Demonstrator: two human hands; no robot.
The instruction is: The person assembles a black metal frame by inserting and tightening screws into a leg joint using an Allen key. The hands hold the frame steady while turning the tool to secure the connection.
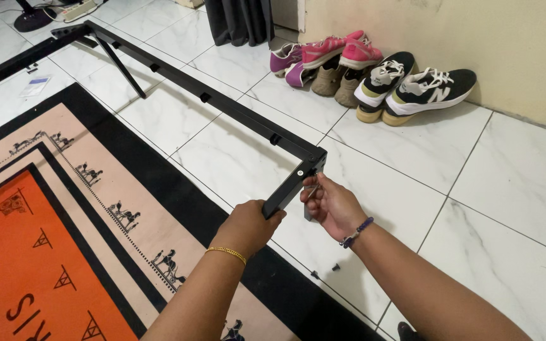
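Note:
A black metal frame (222, 104) of square bars lies across the white tiled floor, with a corner joint near the middle. My left hand (248, 224) grips the short bar that runs from that corner toward me. My right hand (331, 203) sits just right of the corner and pinches a small metal tool (311, 189) held against the joint, below a silver bolt head (299, 172). Two small dark screws (325, 271) lie on the tile under my right forearm.
An orange, beige and black rug (64, 240) covers the floor at left. Several pairs of shoes (374, 76) line the wall at the back right. A dark curtain (238, 19) hangs behind. A diagonal brace (121, 66) rises from the frame's far bar.

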